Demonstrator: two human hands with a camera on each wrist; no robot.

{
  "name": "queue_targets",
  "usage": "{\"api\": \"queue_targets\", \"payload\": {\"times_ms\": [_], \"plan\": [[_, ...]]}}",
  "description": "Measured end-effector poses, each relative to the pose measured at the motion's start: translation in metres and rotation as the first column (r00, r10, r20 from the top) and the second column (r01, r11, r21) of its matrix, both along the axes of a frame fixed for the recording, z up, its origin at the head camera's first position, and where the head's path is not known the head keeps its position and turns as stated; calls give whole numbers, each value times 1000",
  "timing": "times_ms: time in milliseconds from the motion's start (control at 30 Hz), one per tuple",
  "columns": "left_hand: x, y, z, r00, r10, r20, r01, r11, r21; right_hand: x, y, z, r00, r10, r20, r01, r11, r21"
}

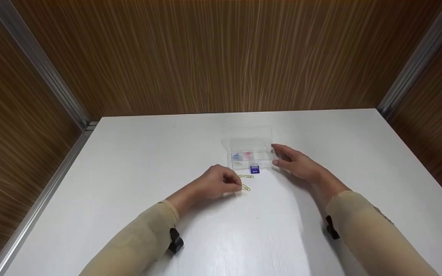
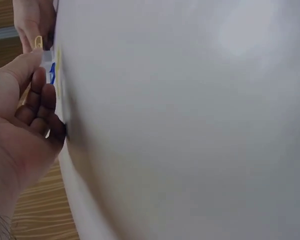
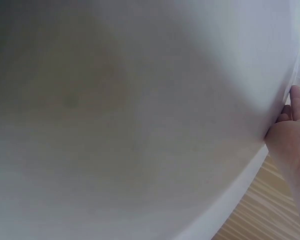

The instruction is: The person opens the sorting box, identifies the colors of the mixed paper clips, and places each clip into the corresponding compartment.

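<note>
A clear plastic compartment box (image 1: pixel 250 152) lies open at the middle of the white table (image 1: pixel 136 161), with blue and pink small items in its cells. A blue binder clip (image 1: pixel 254 169) (image 2: pixel 52 72) stands just in front of it. Two yellow paper clips lie nearby; one paper clip (image 1: pixel 246 176) is beside the binder clip. My left hand (image 1: pixel 231 184) (image 2: pixel 39 62) has its fingers curled and pinches the other yellow paper clip (image 1: pixel 246 188) (image 2: pixel 38 42) at the fingertips. My right hand (image 1: pixel 279 155) (image 3: pixel 296 100) rests with fairly straight fingers against the box's right end.
Wood-grain walls (image 1: pixel 221 57) close in the table at the back and on both sides, with metal strips in the corners. The table's bare white surface spreads to the left, the right and the near side of the box.
</note>
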State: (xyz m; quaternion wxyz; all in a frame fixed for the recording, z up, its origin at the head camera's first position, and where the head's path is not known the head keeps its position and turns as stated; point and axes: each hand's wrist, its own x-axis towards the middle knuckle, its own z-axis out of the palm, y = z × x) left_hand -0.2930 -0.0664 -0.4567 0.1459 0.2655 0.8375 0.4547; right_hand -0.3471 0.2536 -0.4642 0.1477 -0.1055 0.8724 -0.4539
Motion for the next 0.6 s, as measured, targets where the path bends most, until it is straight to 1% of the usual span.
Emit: {"api": "queue_targets", "payload": {"times_ms": [100, 267, 333, 500, 600], "plan": [[-7, -2, 6, 999, 39, -18, -39, 999, 19, -1, 0, 0, 1000, -1, 4, 0, 1000, 5], [-19, -6, 17, 992, 71, -99, -71, 997, 6, -2, -2, -1, 1000, -11, 16, 11, 1000, 2], [-24, -8, 20, 990, 87, -115, -87, 996, 7, -2, -2, -2, 1000, -16, 18, 16, 1000, 0], [-35, -9, 28, 982, 144, -123, -140, 989, 38, -2, -1, 0, 1000, -18, 18, 17, 1000, 3], [-42, -8, 30, 976, 178, -125, -173, 984, 50, -2, 0, 0, 1000, -22, 18, 22, 1000, 14]]}}
